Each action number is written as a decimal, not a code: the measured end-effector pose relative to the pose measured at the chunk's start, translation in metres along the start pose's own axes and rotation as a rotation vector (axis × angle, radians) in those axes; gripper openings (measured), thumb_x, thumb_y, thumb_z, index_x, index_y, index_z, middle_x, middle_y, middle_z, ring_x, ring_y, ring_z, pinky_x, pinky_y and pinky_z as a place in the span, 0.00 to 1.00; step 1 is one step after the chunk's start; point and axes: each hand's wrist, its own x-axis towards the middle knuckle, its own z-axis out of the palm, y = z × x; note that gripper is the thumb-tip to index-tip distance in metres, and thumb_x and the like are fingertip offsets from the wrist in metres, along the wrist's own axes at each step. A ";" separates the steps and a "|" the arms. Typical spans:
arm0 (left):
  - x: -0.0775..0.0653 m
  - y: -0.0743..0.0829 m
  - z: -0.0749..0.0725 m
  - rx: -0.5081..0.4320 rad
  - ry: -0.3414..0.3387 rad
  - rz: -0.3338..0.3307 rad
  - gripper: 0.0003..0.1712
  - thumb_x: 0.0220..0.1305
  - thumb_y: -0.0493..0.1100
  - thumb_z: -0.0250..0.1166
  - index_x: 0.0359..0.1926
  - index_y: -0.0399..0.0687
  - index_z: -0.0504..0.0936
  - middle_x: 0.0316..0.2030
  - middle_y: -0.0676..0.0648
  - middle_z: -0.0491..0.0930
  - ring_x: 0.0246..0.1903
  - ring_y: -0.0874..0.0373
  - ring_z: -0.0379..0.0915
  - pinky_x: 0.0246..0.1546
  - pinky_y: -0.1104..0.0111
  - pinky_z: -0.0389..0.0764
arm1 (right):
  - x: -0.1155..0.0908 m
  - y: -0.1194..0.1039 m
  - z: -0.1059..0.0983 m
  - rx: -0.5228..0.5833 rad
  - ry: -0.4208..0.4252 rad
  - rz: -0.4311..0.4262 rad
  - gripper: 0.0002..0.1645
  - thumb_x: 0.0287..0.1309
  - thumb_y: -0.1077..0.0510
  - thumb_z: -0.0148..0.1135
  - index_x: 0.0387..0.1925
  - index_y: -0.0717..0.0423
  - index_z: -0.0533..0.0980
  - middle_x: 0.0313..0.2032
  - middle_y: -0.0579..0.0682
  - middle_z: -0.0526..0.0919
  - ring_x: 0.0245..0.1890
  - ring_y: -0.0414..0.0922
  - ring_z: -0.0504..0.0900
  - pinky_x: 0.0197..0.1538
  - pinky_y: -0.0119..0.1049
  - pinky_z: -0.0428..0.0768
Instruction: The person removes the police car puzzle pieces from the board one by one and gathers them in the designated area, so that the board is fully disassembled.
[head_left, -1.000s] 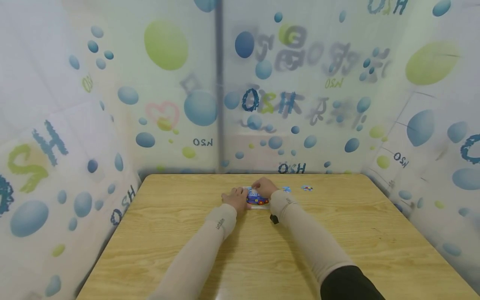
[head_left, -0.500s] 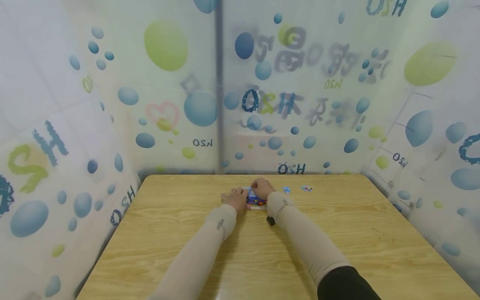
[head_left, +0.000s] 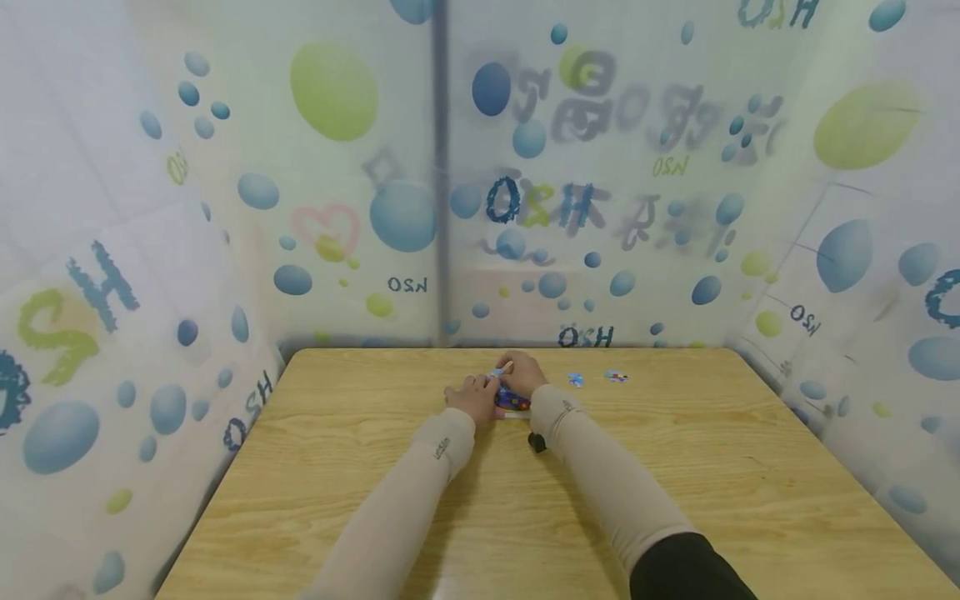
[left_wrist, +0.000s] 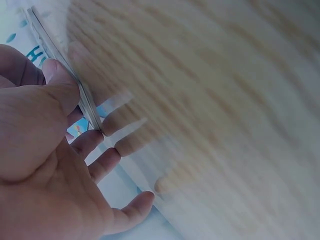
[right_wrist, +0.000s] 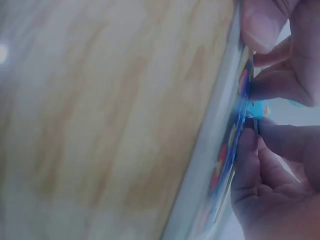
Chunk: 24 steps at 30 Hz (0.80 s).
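Observation:
A jigsaw puzzle [head_left: 513,402] with a colourful blue picture and a pale border lies flat near the table's far side. My left hand [head_left: 471,401] holds its left edge; in the left wrist view the thumb lies along the board's rim, and the outer fingertips touch the tabletop. Over the puzzle's upper part, my right hand [head_left: 523,377] pinches a small puzzle piece [right_wrist: 256,125] between thumb and forefinger, right at the picture's surface. Whether the piece sits in its slot is hidden by the fingers.
Two small clusters of loose puzzle pieces, a blue one [head_left: 575,380] and a multicoloured one [head_left: 617,377], lie right of the puzzle. The wooden table [head_left: 360,467] ends at a patterned curtain [head_left: 360,308] behind and on both sides.
My right hand has shifted slightly left over the puzzle, covering more of its upper part. The left hand keeps its place, and the loose pieces have not moved.

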 end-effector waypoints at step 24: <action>0.003 0.000 0.001 -0.015 -0.010 0.001 0.41 0.67 0.65 0.58 0.75 0.56 0.63 0.73 0.47 0.62 0.72 0.47 0.56 0.61 0.34 0.66 | 0.001 0.026 -0.029 0.162 0.010 0.219 0.14 0.63 0.69 0.62 0.50 0.62 0.81 0.45 0.59 0.84 0.44 0.51 0.83 0.47 0.42 0.83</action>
